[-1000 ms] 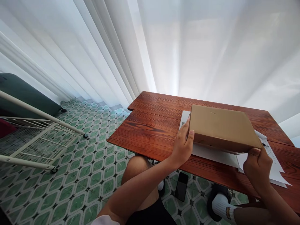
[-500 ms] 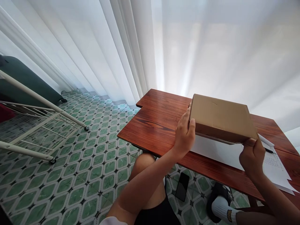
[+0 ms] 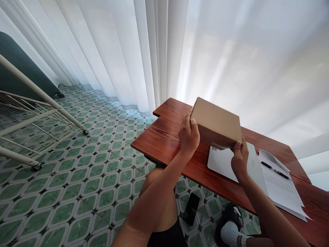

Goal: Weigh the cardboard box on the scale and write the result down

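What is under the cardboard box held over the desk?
Under the cardboard box, held by left hand and right hand, lies a white laptop. Its far end is covered.

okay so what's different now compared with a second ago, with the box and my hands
The cardboard box has been lifted off the white laptop and carried left toward the table's far-left corner, uncovering the laptop. The right hand shifted from the box's near-right corner to its near edge. The left hand keeps its grip on the left end. The papers, pen and the phone on the floor stayed put.
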A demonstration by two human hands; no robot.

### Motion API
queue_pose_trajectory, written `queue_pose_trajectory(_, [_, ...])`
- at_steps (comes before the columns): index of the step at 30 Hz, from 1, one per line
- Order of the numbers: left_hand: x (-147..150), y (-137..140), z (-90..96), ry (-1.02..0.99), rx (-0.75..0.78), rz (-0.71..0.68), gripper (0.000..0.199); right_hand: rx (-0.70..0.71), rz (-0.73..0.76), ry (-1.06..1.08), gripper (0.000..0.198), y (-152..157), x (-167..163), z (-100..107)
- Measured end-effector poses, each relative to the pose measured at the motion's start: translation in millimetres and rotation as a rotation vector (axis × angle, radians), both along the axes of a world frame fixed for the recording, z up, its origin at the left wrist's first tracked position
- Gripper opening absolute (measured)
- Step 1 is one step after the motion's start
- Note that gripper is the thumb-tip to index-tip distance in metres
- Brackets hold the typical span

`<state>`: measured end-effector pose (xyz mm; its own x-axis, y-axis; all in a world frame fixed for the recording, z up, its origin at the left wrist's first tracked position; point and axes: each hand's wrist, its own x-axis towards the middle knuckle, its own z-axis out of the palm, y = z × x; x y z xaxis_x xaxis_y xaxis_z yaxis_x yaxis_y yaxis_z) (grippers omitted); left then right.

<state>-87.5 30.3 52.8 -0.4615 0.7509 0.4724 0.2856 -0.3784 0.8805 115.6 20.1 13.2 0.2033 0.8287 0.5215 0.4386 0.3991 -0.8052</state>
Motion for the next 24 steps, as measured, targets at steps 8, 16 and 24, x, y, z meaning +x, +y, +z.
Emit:
queue_pose_trajectory(8, [-27.2,10.8,2.0,-0.002,-0.114,0.126,0.042,-0.124,0.119,0.097,0.057,7.4,-30.1,-4.4])
queue_pose_trajectory(16, [-38.5,18.0,-1.1,0.005,-0.239,0.164,0.042,-0.206,0.153,0.182,0.055,11.7,-42.5,-15.5])
queue_pose_trajectory(24, [-41.4,21.9,-4.4,0.003,-0.305,0.16,0.041,-0.252,0.139,0.204,0.06,9.0,-47.4,-21.2])
